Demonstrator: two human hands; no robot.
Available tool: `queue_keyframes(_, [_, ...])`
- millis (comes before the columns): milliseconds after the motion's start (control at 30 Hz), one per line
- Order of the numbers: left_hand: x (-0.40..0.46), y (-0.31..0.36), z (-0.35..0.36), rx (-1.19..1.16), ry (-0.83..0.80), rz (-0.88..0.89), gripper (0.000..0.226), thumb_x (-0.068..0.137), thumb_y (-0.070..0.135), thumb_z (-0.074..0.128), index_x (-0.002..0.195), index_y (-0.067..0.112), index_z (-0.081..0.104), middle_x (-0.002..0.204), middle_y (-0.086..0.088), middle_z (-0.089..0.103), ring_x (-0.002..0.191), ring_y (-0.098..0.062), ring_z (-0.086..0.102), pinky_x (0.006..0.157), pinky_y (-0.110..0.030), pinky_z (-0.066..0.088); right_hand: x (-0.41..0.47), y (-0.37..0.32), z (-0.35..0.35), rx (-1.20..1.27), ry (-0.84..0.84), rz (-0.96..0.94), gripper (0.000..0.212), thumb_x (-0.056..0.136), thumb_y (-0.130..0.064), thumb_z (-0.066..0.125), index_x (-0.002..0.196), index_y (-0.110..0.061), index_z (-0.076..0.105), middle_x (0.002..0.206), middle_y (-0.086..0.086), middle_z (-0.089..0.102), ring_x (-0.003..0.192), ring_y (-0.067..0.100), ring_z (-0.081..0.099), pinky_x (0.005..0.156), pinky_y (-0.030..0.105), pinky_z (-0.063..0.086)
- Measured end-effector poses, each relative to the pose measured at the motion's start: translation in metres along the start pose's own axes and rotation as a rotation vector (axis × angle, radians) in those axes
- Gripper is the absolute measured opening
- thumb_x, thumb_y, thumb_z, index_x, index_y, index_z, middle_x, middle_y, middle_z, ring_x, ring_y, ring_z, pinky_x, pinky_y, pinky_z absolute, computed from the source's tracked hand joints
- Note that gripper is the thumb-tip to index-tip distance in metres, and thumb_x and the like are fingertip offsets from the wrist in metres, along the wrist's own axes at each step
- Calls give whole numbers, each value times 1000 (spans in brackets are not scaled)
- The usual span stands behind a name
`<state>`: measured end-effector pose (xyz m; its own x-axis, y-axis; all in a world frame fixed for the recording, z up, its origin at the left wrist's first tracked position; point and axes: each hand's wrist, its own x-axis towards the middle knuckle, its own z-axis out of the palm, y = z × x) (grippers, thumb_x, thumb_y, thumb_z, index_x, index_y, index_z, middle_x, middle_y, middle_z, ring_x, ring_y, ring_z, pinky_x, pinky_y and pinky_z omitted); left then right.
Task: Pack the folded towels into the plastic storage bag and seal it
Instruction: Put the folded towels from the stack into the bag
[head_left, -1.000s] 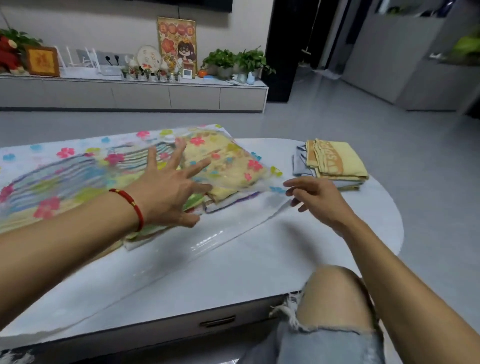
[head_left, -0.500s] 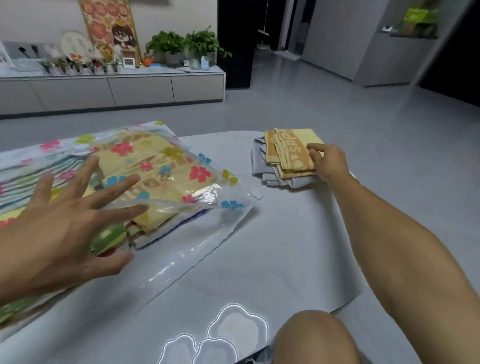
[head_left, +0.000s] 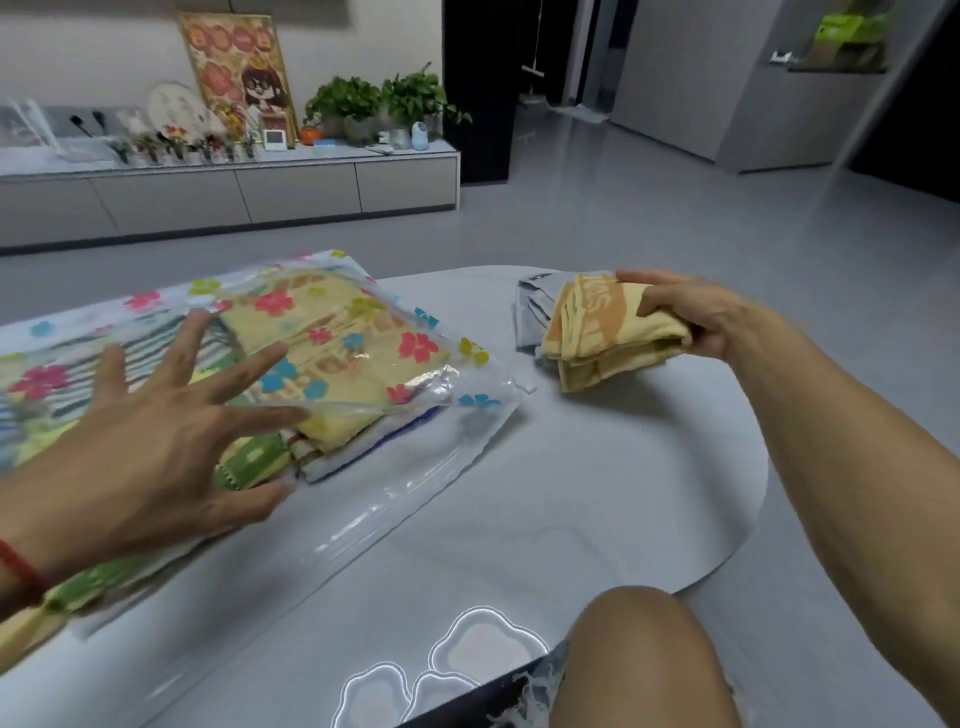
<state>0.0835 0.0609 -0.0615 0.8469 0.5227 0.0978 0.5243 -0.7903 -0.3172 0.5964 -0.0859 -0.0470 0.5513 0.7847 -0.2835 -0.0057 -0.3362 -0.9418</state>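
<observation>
A pale grey floor (head_left: 649, 218) fills the room around me; against the far wall runs a long low cabinet (head_left: 228, 195) carrying potted plants (head_left: 384, 101), a framed cartoon picture (head_left: 239, 73) and small ornaments too blurred to tell apart. In front of me is a white rounded desk (head_left: 597, 493); my bare knee (head_left: 639, 660) shows at its near edge. Across the left half of the desk lies the plastic storage bag (head_left: 363, 332), clear and printed with coloured flowers; its open mouth faces my side, the upper flap lifted a little; folded towels (head_left: 332, 410) sit stacked inside, a yellow one on top, striped and green ones beneath. At the far right of the desk is a small grey folded pile (head_left: 530, 312); just above and in front of it is the yellow and orange towel (head_left: 597, 332), folded, its near end hanging down towards the desk. My right hand (head_left: 691, 317) grasps that towel from the right, thumb on top and fingers curled beneath. My left hand (head_left: 171, 431) is released, fingers spread wide and straight, over the bag's near left part; the fingertips reach the lifted flap, though I cannot tell if the palm touches; a red cord (head_left: 18, 571) circles that wrist.
</observation>
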Motion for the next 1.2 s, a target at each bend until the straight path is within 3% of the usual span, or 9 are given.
queue_keyframes(67, [-12, 7, -21, -4, -25, -56, 76, 65, 97, 30, 129, 61, 49, 166, 12, 14, 152, -40, 0, 93, -84, 25, -31, 3, 7, 127, -63, -30, 54, 85, 0, 55, 127, -28, 73, 132, 11, 71, 96, 23, 70, 71, 33, 62])
queue_keyframes(133, [-28, 8, -36, -8, -98, -126, 82, 64, 97, 24, 131, 57, 51, 167, 8, 1, 150, -41, -15, 100, -85, 15, -67, 7, 21, 229, -140, -52, 42, 89, -6, 66, 127, -23, 72, 131, 10, 72, 98, 20, 75, 70, 32, 63])
queue_keyframes(233, [-46, -2, -56, -54, -276, -243, 74, 69, 89, 44, 136, 57, 46, 166, 8, -15, 146, -39, -30, 106, -83, 7, -121, 13, 46, 218, -220, -61, 41, 83, -19, 75, 123, -25, 75, 125, 7, 76, 97, 16, 77, 71, 31, 64])
queue_keyframes(367, [-80, -20, -67, -132, -360, -329, 73, 75, 78, 57, 141, 53, 42, 167, 5, -10, 148, -43, -22, 105, -84, 7, -181, 14, 87, 163, -335, -47, 41, 84, -15, 74, 124, -26, 75, 128, 5, 75, 101, 19, 76, 71, 30, 63])
queue_keyframes(500, [-118, -27, -58, -155, -400, -377, 83, 76, 74, 58, 150, 44, 33, 167, 3, -10, 147, -44, -23, 105, -84, 7, -227, 19, 146, 123, -519, 6, 38, 81, -16, 76, 120, -20, 77, 127, 11, 75, 101, 21, 75, 80, 31, 64])
queue_keyframes(700, [-171, -32, -42, -179, -433, -399, 106, 74, 74, 60, 156, 33, 8, 164, 9, -23, 144, -45, -30, 102, -85, 1, -255, 27, 240, 161, -714, 43, 38, 87, -9, 72, 124, -19, 76, 125, 9, 75, 92, 18, 75, 70, 30, 61])
queue_keyframes(900, [-183, -51, -78, -59, -309, -327, 128, 63, 73, 68, 154, 25, -8, 156, 18, -39, 143, -44, -32, 101, -87, 5, -258, 23, 321, 332, -773, 33, 38, 95, 1, 62, 128, -16, 74, 130, 11, 73, 108, 26, 72, 91, 38, 61])
queue_keyframes(1067, [-184, -65, -113, 20, -297, -307, 137, 57, 80, 68, 156, 24, -9, 157, 15, -38, 143, -43, -34, 99, -87, 6, -262, -5, 430, 587, -680, 13, 45, 102, 7, 45, 143, -6, 58, 121, 13, 75, 110, 28, 70, 93, 38, 59])
queue_keyframes(1200, [-184, -71, -125, 31, -310, -312, 138, 58, 84, 64, 155, 24, -13, 158, 14, -37, 142, -42, -36, 101, -87, 5, -261, -17, 517, 920, -609, 60, 49, 108, -3, 41, 149, -27, 53, 143, 14, 62, 135, 37, 56, 113, 57, 43])
